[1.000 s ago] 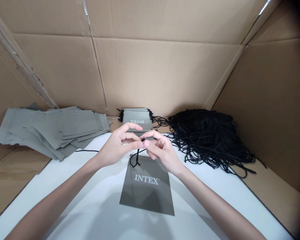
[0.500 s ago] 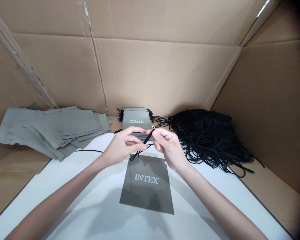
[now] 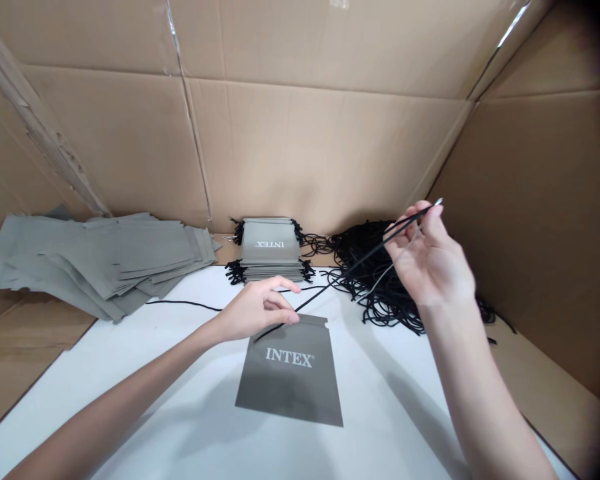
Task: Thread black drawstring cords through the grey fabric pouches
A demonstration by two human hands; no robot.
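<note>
My right hand [image 3: 427, 250] is raised at the right, thumb and fingertips pinching a doubled black cord [image 3: 363, 260]. A thin silvery wire-like piece [image 3: 386, 271] hangs from the same pinch, with a shiny tip above the fingers. The cord slants down to my left hand [image 3: 260, 308], where it runs by the thumb, which looks closed lightly on it; the index finger is lifted away. The cord's tail sticks out below. Under my left hand a grey INTEX pouch [image 3: 290, 387] lies flat on the white table, a small notch at its upper right.
A stack of grey INTEX pouches [image 3: 270, 241] with black cords stands at the back. Left of it spreads a pile of loose grey pouches [image 3: 105, 257]. A heap of black cords [image 3: 363, 243] lies behind my right hand. Cardboard walls [image 3: 330, 147] enclose the table [image 3: 190, 387].
My right hand has moved up and right, away from my left hand, drawing the cord out into a long straight line. The left hand has shifted slightly down; the pouch stays put.
</note>
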